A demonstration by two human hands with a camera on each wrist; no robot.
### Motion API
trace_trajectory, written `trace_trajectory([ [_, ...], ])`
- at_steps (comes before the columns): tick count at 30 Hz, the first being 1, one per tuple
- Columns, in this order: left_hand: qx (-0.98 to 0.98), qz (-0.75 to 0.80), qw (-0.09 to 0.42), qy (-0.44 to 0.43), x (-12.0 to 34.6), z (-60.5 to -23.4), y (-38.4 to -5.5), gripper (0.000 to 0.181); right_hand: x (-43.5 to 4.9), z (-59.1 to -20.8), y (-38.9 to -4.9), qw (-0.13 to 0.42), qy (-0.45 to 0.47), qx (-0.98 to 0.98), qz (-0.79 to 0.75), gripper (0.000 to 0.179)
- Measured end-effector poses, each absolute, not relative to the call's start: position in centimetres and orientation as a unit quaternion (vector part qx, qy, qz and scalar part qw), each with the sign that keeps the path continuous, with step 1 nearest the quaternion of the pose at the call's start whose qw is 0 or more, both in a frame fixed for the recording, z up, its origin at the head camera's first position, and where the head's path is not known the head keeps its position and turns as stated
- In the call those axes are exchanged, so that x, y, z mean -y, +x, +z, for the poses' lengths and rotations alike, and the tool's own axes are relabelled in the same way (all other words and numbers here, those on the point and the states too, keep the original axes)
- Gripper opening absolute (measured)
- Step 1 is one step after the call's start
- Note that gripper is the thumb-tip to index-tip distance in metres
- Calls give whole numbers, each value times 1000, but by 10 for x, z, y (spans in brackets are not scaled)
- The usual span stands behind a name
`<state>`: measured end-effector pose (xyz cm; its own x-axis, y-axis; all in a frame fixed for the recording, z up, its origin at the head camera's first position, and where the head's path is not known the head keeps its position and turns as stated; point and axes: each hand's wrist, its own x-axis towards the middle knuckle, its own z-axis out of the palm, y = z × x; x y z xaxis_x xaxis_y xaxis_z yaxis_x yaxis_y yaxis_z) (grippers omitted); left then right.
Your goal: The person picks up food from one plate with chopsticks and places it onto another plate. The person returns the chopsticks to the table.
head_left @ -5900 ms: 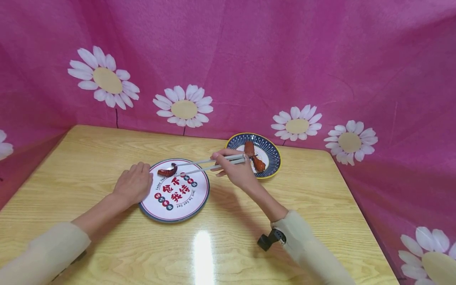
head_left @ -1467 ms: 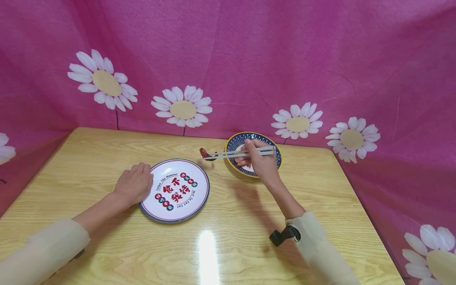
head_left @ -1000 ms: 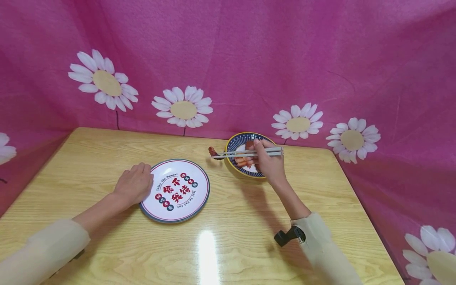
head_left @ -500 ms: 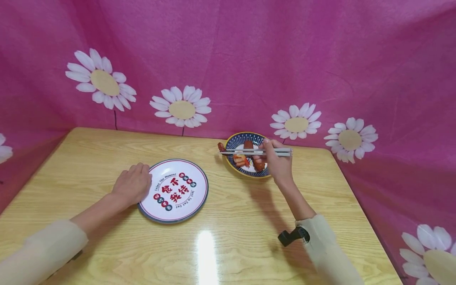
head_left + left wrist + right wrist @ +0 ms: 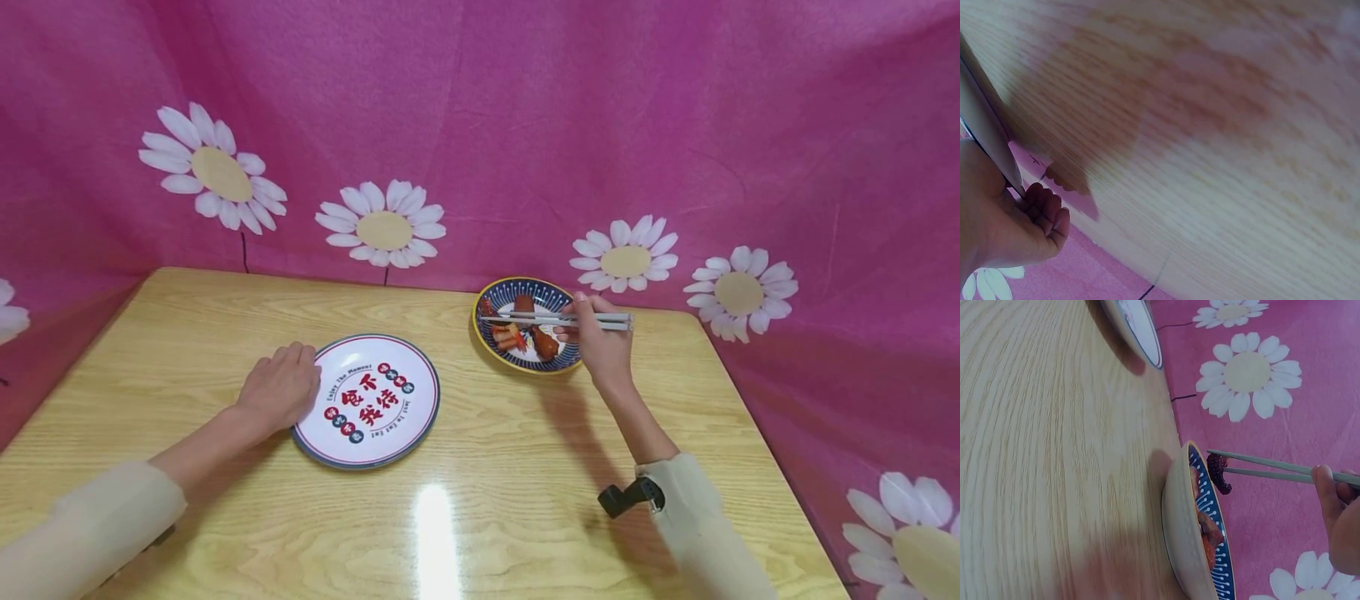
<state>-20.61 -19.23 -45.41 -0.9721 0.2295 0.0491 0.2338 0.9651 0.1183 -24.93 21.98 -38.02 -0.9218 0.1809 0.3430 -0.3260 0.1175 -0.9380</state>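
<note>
My right hand (image 5: 600,346) holds a pair of pale chopsticks (image 5: 1272,464), their tips over the left side of a blue-patterned bowl (image 5: 556,298). Between the tips is a dark red, curved, bumpy piece like an octopus tentacle (image 5: 1217,472); in the right wrist view it hangs just above the bowl's rim. In the bowl lie a drumstick (image 5: 545,343), a brown oblong piece (image 5: 523,305) and an orange shrimp-like piece (image 5: 507,337). At the left, my left hand (image 5: 281,387) grips the edge of a white plate (image 5: 417,417) with red lettering; its curled fingers show in the left wrist view.
Both dishes stand on a light wooden table (image 5: 510,508), the bowl near its back edge. A pink cloth (image 5: 510,125) with daisies hangs behind and at the sides. A black wrist camera (image 5: 630,496) sits by the right sleeve.
The chopsticks have carried the tentacle-like piece from the plate rightward to over the bowl. A shrimp-like piece now shows in the bowl, unseen in the oldest frame. The left hand stays at the plate.
</note>
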Motion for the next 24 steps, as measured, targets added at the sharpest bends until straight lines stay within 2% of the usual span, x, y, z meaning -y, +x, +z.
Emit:
trace_trajectory([
  [11, 991, -64, 12, -113, 193, -454, -207, 30, -234, -380, -251, 200, 56, 711, 672, 38],
  [24, 991, -67, 13, -114, 193, -454, -207, 30, -248, -376, -251, 210, 38, 709, 672, 30],
])
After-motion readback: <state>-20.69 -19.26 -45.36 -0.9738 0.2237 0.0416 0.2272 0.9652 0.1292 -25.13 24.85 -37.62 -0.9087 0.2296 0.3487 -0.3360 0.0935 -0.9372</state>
